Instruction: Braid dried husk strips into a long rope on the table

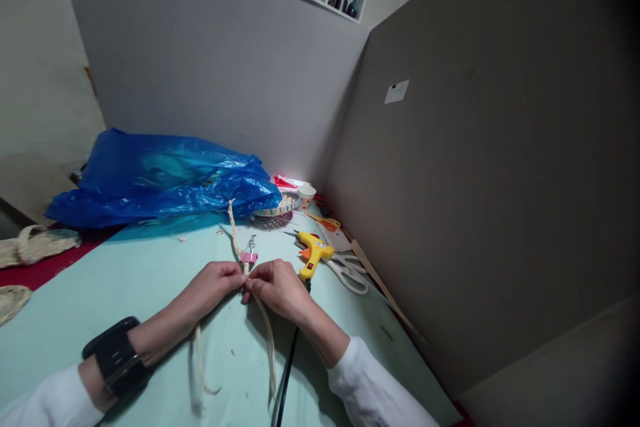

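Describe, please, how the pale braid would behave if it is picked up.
The pale braid probably bends but keeps some shape, since its far end lies slightly curved. It is likely light, being so narrow. The pink binder clip clamped on it may pull that part down.

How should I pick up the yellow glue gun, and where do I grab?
The yellow glue gun is likely best held by its handle, from the near side: the handle points toward the viewer, black cord at its end.

fingers (pixel 265 275) pinch a braid (pixel 233 230) beside a clip (pixel 249 257).
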A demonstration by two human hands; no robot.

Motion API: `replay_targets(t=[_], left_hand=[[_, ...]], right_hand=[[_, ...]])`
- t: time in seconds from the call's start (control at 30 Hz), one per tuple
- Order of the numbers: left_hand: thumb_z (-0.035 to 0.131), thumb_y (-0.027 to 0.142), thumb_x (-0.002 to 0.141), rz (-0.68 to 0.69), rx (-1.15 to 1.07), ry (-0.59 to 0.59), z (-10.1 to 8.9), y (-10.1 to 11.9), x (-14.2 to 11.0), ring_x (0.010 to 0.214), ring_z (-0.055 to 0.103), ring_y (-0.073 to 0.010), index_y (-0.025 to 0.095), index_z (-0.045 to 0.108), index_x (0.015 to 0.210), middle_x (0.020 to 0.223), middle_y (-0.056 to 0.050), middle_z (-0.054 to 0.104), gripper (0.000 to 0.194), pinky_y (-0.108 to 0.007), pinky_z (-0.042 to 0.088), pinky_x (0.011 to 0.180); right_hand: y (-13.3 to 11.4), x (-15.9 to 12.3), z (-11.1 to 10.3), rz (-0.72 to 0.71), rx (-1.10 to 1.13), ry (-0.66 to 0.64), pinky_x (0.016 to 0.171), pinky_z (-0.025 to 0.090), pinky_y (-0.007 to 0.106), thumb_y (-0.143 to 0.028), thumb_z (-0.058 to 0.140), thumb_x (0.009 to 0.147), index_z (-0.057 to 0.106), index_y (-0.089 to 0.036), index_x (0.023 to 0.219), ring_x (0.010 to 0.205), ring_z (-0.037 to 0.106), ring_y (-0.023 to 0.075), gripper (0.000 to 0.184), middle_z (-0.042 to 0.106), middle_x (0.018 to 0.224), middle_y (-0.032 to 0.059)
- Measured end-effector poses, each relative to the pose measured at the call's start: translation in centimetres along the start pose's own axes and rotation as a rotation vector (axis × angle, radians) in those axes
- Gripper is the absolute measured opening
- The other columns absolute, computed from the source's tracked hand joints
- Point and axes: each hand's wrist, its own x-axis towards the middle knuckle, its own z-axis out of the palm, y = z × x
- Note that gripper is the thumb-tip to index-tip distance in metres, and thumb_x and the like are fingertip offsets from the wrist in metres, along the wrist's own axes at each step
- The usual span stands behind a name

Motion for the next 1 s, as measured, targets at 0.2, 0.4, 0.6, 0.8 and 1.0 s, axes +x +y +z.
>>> replay_targets(t=[0.2, 0.4, 0.6, 0.8, 1.0], left_hand=[[0.058, 0.046, 0.057, -0.012, -0.001, 0.032, 0.2, -0.1, 0.1, 0.050, 0.035, -0.0131, 0.023, 0.047, 0.047, 0.044, 0.007, 0.041, 0.028, -0.028, 0.024, 0.055], [0.059, 0.042, 0.056, -0.062, -0.048, 0.027, 0.3, 0.3, -0.4, 0.051, 0.040, -0.0134, 0.021, 0.051, 0.043, 0.044, 0.004, 0.048, 0.026, -0.027, 0.026, 0.055], [0.059, 0.048, 0.057, -0.161, -0.183, -0.061, -0.1, 0.8, -1.0, 0.040, 0.022, -0.0082, 0.021, 0.055, 0.055, 0.039, 0.011, 0.033, 0.028, -0.025, 0.014, 0.046], [0.062, 0.038, 0.051, -0.136, -0.235, -0.088, -0.4, 1.1, -1.3, 0.043, 0.026, -0.0068, 0.019, 0.056, 0.057, 0.042, 0.010, 0.037, 0.021, -0.024, 0.015, 0.046], [0.061, 0.043, 0.057, -0.151, -0.202, -0.171, -0.6, 1.5, -1.7, 0.041, 0.019, -0.0061, 0.019, 0.057, 0.071, 0.044, 0.010, 0.041, 0.028, -0.026, 0.009, 0.045]], right_hand=[[-2.2, -1.4, -0.5, 0.000, -0.514, 0.082, 0.062, 0.034, 0.030, -0.018, 0.058, 0.086, 0.080, -0.016, 0.086, 0.077, 0.067, 0.0231, 0.022, 0.077, 0.084, 0.0135], [-4.1, -3.3, 2.9, -0.115, -0.781, -0.017, 0.061, 0.042, 0.034, -0.017, 0.057, 0.086, 0.071, -0.009, 0.103, 0.078, 0.068, 0.0284, 0.024, 0.073, 0.091, 0.0186], [-3.4, -4.0, 5.3, -0.358, -0.899, -0.123, 0.056, 0.045, 0.033, -0.013, 0.059, 0.082, 0.069, -0.007, 0.097, 0.082, 0.067, 0.0287, 0.019, 0.071, 0.088, 0.0172], [-3.0, -2.5, 0.9, -0.161, -0.490, 0.153, 0.072, 0.046, 0.033, -0.035, 0.055, 0.093, 0.072, -0.018, 0.105, 0.086, 0.069, 0.0249, 0.027, 0.076, 0.096, 0.0110], [-0.7, -0.2, 0.4, 0.046, 0.059, -0.132, 0.061, 0.044, 0.023, -0.025, 0.057, 0.092, 0.069, -0.014, 0.098, 0.068, 0.067, 0.0157, 0.017, 0.072, 0.081, 0.0043]])
